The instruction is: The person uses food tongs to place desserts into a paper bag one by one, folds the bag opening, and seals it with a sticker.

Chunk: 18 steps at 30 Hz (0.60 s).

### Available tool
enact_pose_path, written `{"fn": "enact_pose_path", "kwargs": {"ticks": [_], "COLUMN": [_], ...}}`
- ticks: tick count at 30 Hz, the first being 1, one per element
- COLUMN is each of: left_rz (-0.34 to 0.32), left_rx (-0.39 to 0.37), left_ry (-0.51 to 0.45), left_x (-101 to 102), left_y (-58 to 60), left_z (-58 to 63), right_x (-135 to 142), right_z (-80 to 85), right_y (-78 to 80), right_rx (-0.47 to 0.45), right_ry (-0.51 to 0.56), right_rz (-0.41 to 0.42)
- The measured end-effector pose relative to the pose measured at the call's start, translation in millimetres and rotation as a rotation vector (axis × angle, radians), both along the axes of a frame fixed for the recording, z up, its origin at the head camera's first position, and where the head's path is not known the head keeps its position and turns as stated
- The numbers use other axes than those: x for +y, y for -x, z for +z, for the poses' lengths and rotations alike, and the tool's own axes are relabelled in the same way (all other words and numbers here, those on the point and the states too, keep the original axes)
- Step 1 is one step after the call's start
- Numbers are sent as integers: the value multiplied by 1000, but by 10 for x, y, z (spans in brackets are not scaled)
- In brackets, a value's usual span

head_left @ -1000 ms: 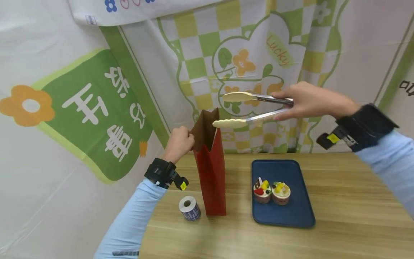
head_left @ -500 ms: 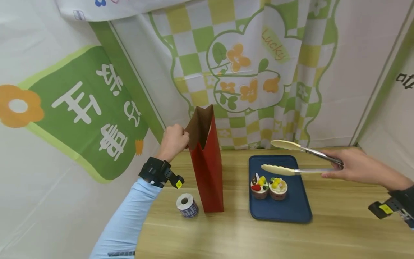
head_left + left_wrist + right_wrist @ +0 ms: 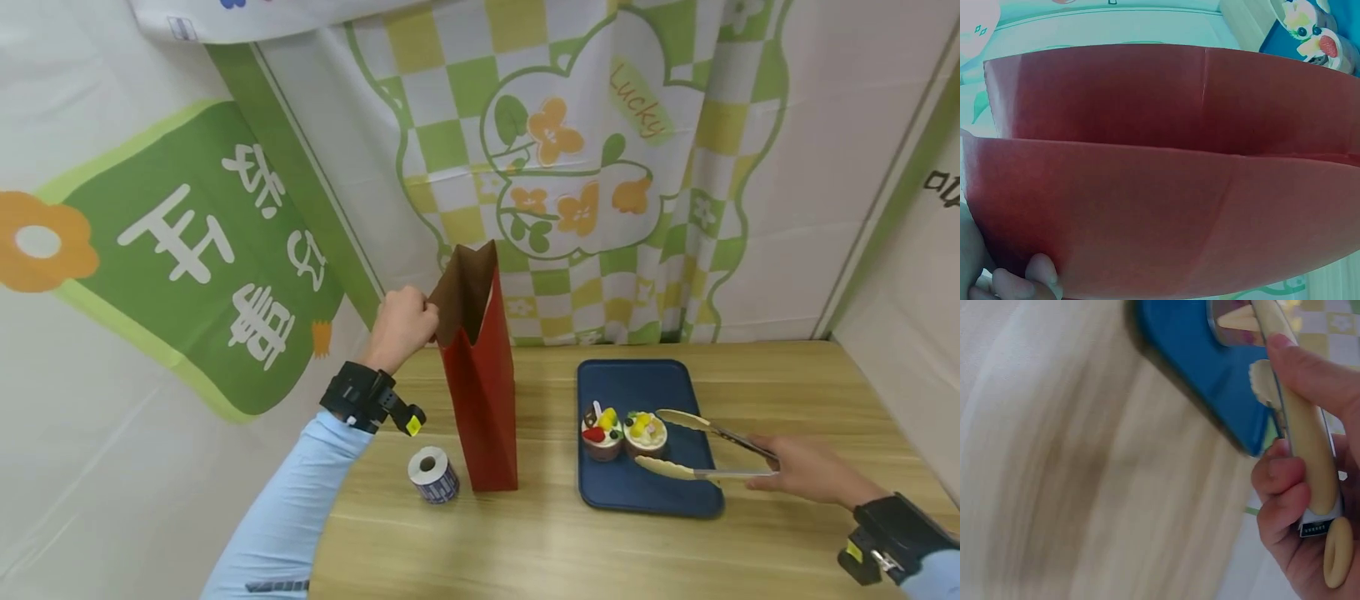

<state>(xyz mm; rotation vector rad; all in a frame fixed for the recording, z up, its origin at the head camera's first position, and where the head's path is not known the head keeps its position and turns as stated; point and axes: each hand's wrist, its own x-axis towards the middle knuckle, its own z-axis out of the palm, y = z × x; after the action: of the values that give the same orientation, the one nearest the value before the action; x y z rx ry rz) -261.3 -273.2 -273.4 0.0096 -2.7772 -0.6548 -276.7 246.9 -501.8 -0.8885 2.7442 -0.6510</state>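
My left hand (image 3: 405,327) pinches the top edge of a tall red paper bag (image 3: 487,408), whose brown mouth gapes upward. In the left wrist view the fingertips (image 3: 1041,269) press on the bag wall (image 3: 1147,212). On the right, my right hand (image 3: 806,471) grips tongs (image 3: 1307,437) with cream tips, their arms spread apart. The tips reach over a dark blue tray (image 3: 633,496), one on each side of a cupcake with yellow fruit (image 3: 645,435). Left of it stands a second cupcake with a strawberry (image 3: 602,435).
A roll of labels (image 3: 433,477) stands on the wooden table (image 3: 540,550), left of the bag's base. Behind the table hangs a green and white checked curtain (image 3: 465,142). A white cloth wall with a green sign (image 3: 202,258) rises at the left.
My right hand has swung from beside the bag's mouth down to the tray, bringing the spread tongs around the yellow-fruit cupcake. My left hand keeps its hold on the bag.
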Motion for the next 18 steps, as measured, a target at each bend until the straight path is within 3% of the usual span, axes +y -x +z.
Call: {"fn": "enact_pose_path", "kwargs": {"ticks": [4, 8, 14, 18], "left_rz": [4, 8, 3, -6], "left_rx": [-5, -10, -13, -22], "left_ry": [-8, -17, -28, -28], "left_x": [-6, -21, -26, -16], "left_y": [-3, -16, -34, -32], "left_z": [4, 13, 21, 21], "right_x": [-53, -65, -8, 99], "right_z": [-181, -258, -255, -169], "right_y": [49, 99, 107, 51], "right_rx": [4, 14, 24, 15], "right_ry": [50, 68, 114, 200], "right_rz": [8, 11, 31, 44]}}
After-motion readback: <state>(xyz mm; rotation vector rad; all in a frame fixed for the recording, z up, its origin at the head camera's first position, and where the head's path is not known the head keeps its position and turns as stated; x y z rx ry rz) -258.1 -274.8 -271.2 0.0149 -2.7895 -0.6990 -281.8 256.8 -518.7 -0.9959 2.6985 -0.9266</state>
